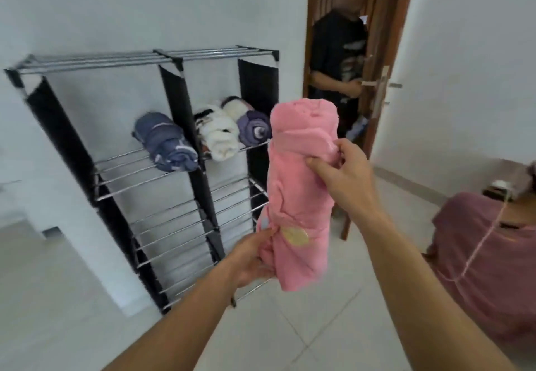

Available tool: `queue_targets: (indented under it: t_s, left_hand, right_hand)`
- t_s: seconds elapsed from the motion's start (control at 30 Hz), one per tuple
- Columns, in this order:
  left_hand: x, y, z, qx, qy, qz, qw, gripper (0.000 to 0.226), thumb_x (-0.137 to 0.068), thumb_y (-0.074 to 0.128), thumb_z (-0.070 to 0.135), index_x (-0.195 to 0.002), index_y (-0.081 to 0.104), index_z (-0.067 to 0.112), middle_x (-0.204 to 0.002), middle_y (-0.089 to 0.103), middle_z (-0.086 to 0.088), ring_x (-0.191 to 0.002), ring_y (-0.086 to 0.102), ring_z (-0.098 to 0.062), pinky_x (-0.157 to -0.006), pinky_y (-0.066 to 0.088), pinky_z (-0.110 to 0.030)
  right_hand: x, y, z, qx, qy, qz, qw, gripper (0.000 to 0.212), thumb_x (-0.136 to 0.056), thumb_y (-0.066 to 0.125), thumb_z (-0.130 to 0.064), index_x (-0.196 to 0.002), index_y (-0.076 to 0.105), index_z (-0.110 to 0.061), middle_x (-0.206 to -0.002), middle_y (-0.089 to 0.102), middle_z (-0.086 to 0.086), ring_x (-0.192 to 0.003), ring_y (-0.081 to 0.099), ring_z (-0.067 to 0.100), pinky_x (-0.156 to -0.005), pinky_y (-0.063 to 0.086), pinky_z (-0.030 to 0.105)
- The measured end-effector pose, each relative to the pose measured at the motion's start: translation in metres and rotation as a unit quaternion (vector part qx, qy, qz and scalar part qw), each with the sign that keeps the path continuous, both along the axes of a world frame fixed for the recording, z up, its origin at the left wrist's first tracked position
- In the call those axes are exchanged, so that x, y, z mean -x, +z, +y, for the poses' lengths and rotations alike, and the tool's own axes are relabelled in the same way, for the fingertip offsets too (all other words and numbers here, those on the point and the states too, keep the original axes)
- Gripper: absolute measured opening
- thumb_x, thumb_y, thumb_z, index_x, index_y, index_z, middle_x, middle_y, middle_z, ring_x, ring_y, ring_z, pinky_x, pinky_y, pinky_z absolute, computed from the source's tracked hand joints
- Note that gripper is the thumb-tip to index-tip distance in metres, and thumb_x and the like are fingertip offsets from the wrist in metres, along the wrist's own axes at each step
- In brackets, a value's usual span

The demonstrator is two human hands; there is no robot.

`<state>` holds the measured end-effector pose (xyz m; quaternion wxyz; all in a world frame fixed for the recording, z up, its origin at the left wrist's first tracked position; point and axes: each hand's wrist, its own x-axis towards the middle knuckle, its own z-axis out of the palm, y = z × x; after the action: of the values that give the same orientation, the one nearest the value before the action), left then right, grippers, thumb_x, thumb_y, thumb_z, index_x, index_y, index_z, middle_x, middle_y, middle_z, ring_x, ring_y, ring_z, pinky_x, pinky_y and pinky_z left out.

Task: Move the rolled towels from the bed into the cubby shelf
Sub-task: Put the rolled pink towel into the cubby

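Near the middle of the view, a pink towel (301,194) is held up in the air, rolled into a long bundle. Its long axis stands close to upright, tilted slightly, with the top end pointing up and away toward the far wall and the bottom end pointing down toward the floor (319,321). The left hand (255,257) is closed around the lower left part of the roll, fingers wrapped behind the cloth. The right hand (345,173) is closed on the upper right part, with a fold of cloth pinched between thumb and fingers. The roll is carried just in front of the right column of the shelf (162,144), apart from its bars.

On the upper tier of the shelf, a blue towel (165,141) lies in the left cubby, its long axis running from far to near with one end facing outward. In the right cubby a white towel (217,136) and a purple towel (253,128) lie side by side, pointing the same way; another pale roll (233,107) is seen behind them. The lower tiers are bare bars.

At the right edge, the bed (487,269) is seen under a mauve cover. A person (338,60) stands in the far doorway.
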<state>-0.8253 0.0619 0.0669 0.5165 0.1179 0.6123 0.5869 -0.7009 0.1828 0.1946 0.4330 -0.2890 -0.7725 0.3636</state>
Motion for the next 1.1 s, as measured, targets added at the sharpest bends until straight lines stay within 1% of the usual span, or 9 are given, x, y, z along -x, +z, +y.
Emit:
queue_targets:
  t_s: [0.1, 0.3, 0.4, 0.5, 0.6, 0.7, 0.8, 0.97, 1.1]
  left_hand:
    - [0.044, 0.003, -0.014, 0.001, 0.126, -0.003, 0.992, 0.029, -0.086, 0.061, 0.044, -0.086, 0.063, 0.014, -0.073, 0.064, -0.007, -0.07, 0.057, -0.024, -0.074, 0.052, -0.038]
    - [0.106, 0.003, -0.056, -0.005, 0.32, 0.001, 0.948, 0.04, -0.086, 0.061, 0.045, -0.11, 0.064, 0.014, -0.11, 0.067, -0.014, -0.106, 0.061, -0.033, -0.095, 0.05, -0.054]
    - [0.128, 0.004, -0.076, 0.002, 0.385, -0.003, 0.923, 0.035, -0.087, 0.061, 0.043, -0.111, 0.061, 0.016, -0.105, 0.065, -0.009, -0.099, 0.062, -0.03, -0.081, 0.055, -0.045]
    - [0.155, 0.009, -0.087, 0.001, 0.429, -0.003, 0.903, 0.036, -0.088, 0.06, 0.041, -0.113, 0.058, 0.015, -0.097, 0.063, -0.007, -0.091, 0.06, -0.026, -0.068, 0.052, -0.036]
    - [0.186, 0.012, -0.094, 0.004, 0.447, 0.01, 0.895, 0.022, -0.089, 0.06, 0.036, -0.093, 0.06, 0.015, -0.074, 0.059, -0.003, -0.075, 0.056, -0.022, -0.065, 0.049, -0.032]
    - [0.221, 0.014, -0.1, -0.003, 0.451, 0.041, 0.892, 0.02, -0.09, 0.058, 0.03, -0.077, 0.055, 0.015, -0.059, 0.047, -0.001, -0.064, 0.049, -0.019, -0.061, 0.045, -0.029]
    - [0.25, 0.019, -0.103, -0.022, 0.448, 0.079, 0.89, 0.014, -0.089, 0.061, 0.02, -0.099, 0.057, 0.012, -0.074, 0.059, -0.001, -0.068, 0.057, -0.018, -0.059, 0.047, -0.029]
    - [0.282, 0.019, -0.099, -0.037, 0.415, 0.151, 0.896, 0.064, -0.066, 0.08, 0.017, -0.124, 0.052, 0.015, -0.113, 0.07, -0.004, -0.096, 0.071, -0.019, -0.078, 0.058, -0.034]
    - [0.294, 0.019, -0.099, 0.011, 0.38, 0.213, 0.9, 0.065, -0.071, 0.079, 0.006, -0.123, 0.043, 0.021, -0.11, 0.062, 0.006, -0.095, 0.064, -0.008, -0.07, 0.052, -0.019]
  right_hand:
    - [0.071, 0.004, 0.002, -0.017, 0.102, -0.019, 0.994, 0.021, -0.078, 0.07, -0.03, -0.085, 0.054, -0.018, -0.085, 0.054, 0.002, -0.07, 0.047, 0.012, -0.06, 0.038, 0.027]
    - [0.185, 0.007, -0.012, -0.035, 0.274, -0.032, 0.961, 0.021, -0.078, 0.069, -0.024, -0.084, 0.054, -0.01, -0.084, 0.055, 0.005, -0.075, 0.05, 0.021, -0.059, 0.036, 0.027]
    - [0.23, 0.004, -0.026, -0.049, 0.336, -0.057, 0.939, 0.019, -0.08, 0.066, -0.026, -0.088, 0.052, -0.016, -0.091, 0.054, 0.007, -0.08, 0.05, 0.02, -0.057, 0.032, 0.021]
    - [0.279, 0.003, -0.037, -0.057, 0.368, -0.075, 0.925, 0.022, -0.082, 0.062, -0.029, -0.097, 0.053, -0.014, -0.101, 0.055, 0.01, -0.089, 0.053, 0.024, -0.065, 0.034, 0.026]
    - [0.329, 0.006, -0.047, -0.06, 0.381, -0.079, 0.919, 0.032, -0.083, 0.06, -0.031, -0.108, 0.052, -0.012, -0.109, 0.056, 0.011, -0.098, 0.054, 0.026, -0.077, 0.039, 0.03]
    - [0.38, 0.009, -0.056, -0.065, 0.387, -0.089, 0.915, 0.038, -0.084, 0.058, -0.03, -0.114, 0.049, -0.008, -0.111, 0.055, 0.013, -0.099, 0.055, 0.028, -0.076, 0.041, 0.033]
    - [0.429, 0.013, -0.063, -0.07, 0.38, -0.099, 0.917, 0.046, -0.082, 0.058, -0.029, -0.12, 0.046, -0.006, -0.111, 0.054, 0.013, -0.099, 0.056, 0.029, -0.074, 0.041, 0.033]
    - [0.487, 0.01, -0.066, -0.052, 0.362, -0.13, 0.922, 0.071, -0.082, 0.062, -0.026, -0.14, 0.027, -0.006, -0.123, 0.05, 0.012, -0.11, 0.053, 0.03, -0.085, 0.046, 0.036]
    - [0.515, -0.005, -0.065, -0.053, 0.336, -0.179, 0.923, 0.079, -0.081, 0.065, -0.027, -0.145, 0.022, -0.006, -0.137, 0.043, 0.017, -0.123, 0.047, 0.036, -0.101, 0.042, 0.039]
